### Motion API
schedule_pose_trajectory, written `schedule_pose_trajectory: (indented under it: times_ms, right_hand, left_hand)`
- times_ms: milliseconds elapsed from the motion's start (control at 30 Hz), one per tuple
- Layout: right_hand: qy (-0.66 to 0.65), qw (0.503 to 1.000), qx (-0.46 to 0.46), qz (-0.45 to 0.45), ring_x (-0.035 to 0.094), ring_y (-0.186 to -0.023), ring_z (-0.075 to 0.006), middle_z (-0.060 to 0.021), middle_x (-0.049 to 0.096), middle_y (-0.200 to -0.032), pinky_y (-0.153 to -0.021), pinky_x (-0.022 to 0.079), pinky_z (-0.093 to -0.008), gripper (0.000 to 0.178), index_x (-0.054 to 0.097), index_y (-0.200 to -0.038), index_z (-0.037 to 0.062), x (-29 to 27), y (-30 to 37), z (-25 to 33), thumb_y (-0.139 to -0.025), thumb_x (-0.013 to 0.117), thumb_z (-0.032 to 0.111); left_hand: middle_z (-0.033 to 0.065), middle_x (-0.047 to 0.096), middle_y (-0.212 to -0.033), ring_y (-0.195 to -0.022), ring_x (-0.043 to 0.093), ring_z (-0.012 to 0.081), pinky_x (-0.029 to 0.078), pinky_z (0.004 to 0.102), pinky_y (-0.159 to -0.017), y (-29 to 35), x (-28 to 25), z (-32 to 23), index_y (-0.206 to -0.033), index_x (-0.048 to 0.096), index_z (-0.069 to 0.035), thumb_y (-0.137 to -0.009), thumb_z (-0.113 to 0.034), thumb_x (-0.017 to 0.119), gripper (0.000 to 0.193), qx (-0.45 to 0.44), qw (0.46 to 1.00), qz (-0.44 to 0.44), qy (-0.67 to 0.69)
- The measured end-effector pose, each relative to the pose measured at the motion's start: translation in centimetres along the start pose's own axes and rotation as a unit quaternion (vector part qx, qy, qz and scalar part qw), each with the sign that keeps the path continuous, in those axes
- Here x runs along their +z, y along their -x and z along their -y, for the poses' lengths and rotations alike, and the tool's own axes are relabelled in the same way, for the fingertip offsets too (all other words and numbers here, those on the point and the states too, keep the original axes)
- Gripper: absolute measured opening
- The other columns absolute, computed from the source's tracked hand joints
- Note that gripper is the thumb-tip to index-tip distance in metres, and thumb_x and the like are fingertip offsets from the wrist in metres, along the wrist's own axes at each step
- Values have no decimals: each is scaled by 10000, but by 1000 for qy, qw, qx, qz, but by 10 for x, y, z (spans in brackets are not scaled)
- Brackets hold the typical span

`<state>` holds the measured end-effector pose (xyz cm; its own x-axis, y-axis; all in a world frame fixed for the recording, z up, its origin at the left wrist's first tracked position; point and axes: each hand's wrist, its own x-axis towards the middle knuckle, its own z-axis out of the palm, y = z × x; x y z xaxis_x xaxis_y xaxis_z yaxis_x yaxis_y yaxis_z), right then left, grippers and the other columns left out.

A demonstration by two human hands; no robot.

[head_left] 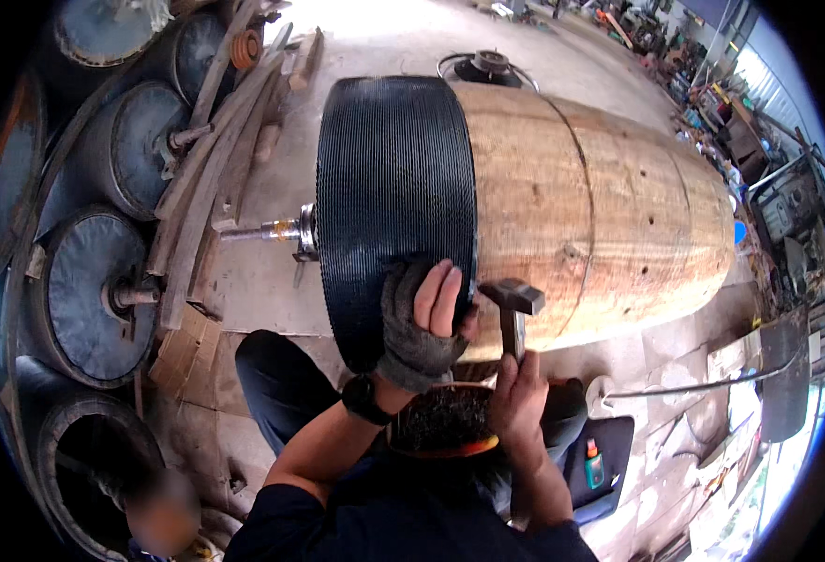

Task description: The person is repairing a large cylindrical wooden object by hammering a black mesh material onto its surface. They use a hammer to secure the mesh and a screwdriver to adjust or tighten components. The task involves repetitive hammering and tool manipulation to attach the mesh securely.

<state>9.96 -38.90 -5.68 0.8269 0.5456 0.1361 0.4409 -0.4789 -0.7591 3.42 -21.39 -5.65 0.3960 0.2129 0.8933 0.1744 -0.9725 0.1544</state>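
Observation:
A large wooden drum (534, 178) lies on its side in front of me, its left end covered by a black ribbed band (393, 159). My left hand (422, 323), in a dark fingerless glove, rests against the lower right edge of this band. Its thumb and fingertips come together at the seam with the wood; whatever they pinch is too small to tell. A hammer (513, 304) stands upright in my closed right hand (518, 398), its head beside the left fingertips. Below the drum, between my knees, sits a round container (445, 417) filled with small dark pieces.
Metal-ended drums (103, 290) are stacked at left beside long wooden planks (234, 140). A metal shaft (262, 230) juts from the drum's left end. A green bottle (593, 465) lies near my right knee. Another person (164, 510) is at lower left. Clutter (759, 150) lines the right wall.

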Motion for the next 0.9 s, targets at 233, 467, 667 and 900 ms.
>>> schedule_pose_trajectory:
  times_ms: [233, 467, 667, 900]
  right_hand:
    - [-72, 961, -224, -147, 497, -557, -209, -102, 557, -728, -530, 417, -309, 271, 545, -917, 36, -4, 4, -10, -1034, 503, 278]
    - [-212, 945, -179, -173, 547, -546, -214, -101, 545, -655, -505, 415, -325, 248, 532, -907, 16, 8, 7, -14, -1028, 530, 232]
    - [-64, 995, -71, -38, 553, -528, -326, -184, 553, -651, -513, 430, -401, 226, 545, -1015, -18, -1, 3, -4, -1034, 496, 202]
    - [-9, 993, -89, -82, 527, -546, -322, -165, 541, -648, -531, 444, -394, 218, 571, -920, -11, 2, -2, -8, -1013, 521, 179]
  left_hand:
    - [212, 536, -1376, -1193, 581, 366, 482, 511, -1003, 0, 4, 1, -1369, 509, 22, -851, -231, 733, 618, -10, 1000, 23, 1]
    - [202, 537, -1370, -1200, 582, 348, 479, 506, -1010, -5, 4, -1, -1372, 511, 15, -863, -217, 741, 604, -13, 999, 24, 16]
    - [212, 533, -1382, -1204, 580, 360, 476, 509, -1012, -4, 1, 0, -1377, 506, 31, -876, -258, 760, 632, -6, 999, 16, 37]
    - [176, 559, -1354, -1104, 636, 350, 493, 555, -966, -5, 5, -1, -1367, 540, -13, -882, -188, 674, 533, -23, 999, 5, 39]
